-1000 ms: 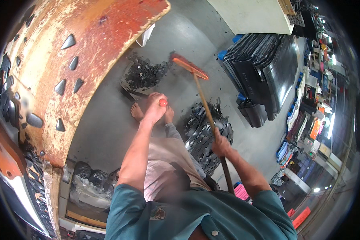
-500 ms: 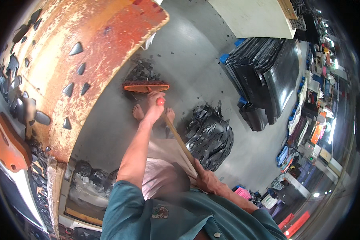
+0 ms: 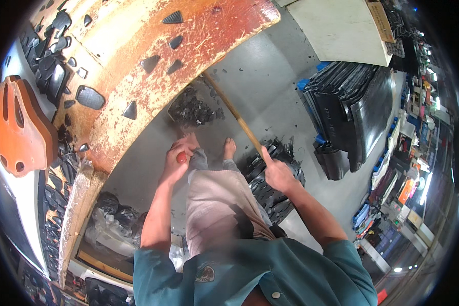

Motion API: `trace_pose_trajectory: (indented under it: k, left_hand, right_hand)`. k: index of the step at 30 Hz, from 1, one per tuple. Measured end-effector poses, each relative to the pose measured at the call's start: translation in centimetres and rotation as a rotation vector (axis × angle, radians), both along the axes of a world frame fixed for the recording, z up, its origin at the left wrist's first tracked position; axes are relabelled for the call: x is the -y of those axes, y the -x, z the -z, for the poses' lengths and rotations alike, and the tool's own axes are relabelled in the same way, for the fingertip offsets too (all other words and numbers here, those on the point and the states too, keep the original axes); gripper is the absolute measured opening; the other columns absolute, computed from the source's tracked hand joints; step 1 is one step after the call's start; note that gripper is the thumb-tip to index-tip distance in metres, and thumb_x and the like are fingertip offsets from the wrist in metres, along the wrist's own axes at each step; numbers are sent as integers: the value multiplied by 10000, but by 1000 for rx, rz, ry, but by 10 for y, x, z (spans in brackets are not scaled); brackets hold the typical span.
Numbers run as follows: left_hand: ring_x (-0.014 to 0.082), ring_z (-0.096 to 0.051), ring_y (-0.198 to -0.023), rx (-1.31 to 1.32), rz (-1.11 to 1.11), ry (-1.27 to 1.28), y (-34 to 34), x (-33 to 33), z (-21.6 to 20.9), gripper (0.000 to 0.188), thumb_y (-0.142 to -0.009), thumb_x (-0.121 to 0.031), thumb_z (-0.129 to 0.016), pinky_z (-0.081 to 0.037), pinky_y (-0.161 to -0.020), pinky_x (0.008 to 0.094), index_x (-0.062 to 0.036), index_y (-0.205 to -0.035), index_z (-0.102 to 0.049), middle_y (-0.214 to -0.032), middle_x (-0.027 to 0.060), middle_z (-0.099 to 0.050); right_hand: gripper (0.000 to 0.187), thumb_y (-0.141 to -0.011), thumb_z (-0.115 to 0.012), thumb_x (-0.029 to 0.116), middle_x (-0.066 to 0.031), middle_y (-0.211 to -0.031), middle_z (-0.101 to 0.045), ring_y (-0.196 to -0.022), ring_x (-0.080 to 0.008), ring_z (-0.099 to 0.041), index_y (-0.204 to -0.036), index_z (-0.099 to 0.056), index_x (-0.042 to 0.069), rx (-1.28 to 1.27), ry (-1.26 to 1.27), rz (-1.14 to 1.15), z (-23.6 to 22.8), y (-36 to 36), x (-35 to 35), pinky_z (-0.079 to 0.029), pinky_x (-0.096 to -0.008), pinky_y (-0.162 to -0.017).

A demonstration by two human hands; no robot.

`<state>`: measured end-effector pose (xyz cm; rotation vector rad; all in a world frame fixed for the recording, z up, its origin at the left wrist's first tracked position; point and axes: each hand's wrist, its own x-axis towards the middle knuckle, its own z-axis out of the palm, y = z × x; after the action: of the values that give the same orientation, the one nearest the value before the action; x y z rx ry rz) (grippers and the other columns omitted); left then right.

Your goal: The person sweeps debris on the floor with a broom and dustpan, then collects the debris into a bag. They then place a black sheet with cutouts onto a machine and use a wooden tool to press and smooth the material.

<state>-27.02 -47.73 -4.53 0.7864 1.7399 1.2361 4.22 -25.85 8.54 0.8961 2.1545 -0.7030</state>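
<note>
Right hand (image 3: 278,173) fist-closed around the wooden broom handle (image 3: 233,109), gripping its near end; the handle runs up and to the left from that hand, ahead of the bare feet, toward the edge of the rusty orange tabletop (image 3: 153,76), where its far end goes out of sight, broom head not visible. Left hand (image 3: 176,166) closed around a small red object (image 3: 181,157), too hidden by fingers to tell what it is; this hand sits level with the right one, apart from it, with the person's legs between them. Pile of black scrap pieces (image 3: 191,107) on the grey floor (image 3: 270,76) just ahead of the left hand, touching or right beside the handle's far stretch. Second heap of black pieces (image 3: 270,178) lies directly under and around the right hand, beside the right foot. Black triangular cut pieces (image 3: 150,62) scattered on the tabletop, above and left of the left hand. Orange moulded part (image 3: 18,127) far left of both hands. Stack of black sheets (image 3: 352,112) on the floor, well to the right of the right hand. Plastic bags (image 3: 107,224) under the tabletop edge, below the left forearm.
</note>
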Motion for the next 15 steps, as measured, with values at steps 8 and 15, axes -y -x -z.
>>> trace_pose_trajectory:
  k: [8, 15]
  left_hand:
    - [335, -586, -1356, -5, -89, 143, 3, 67, -33, 185, -820, 141, -623, -497, -1102, 430, -44, -837, -635, -1138, 78, -773]
    - [306, -582, -1367, 4, -170, 154, 6, 101, -36, 211, -820, 158, -636, -490, -1107, 403, -52, -838, -650, -1144, 81, -774]
  right_hand:
    - [886, -920, -549, 36, -314, -1031, -717, -942, -478, -726, -1701, -139, 117, 331, -25, -1, -27, -61, -19, -566, -562, -883]
    - [803, -951, -565, 104, -282, -898, -720, -798, -490, -717, -1678, -224, 106, 55, -13, 25, -45, -62, -13, -582, -568, -781]
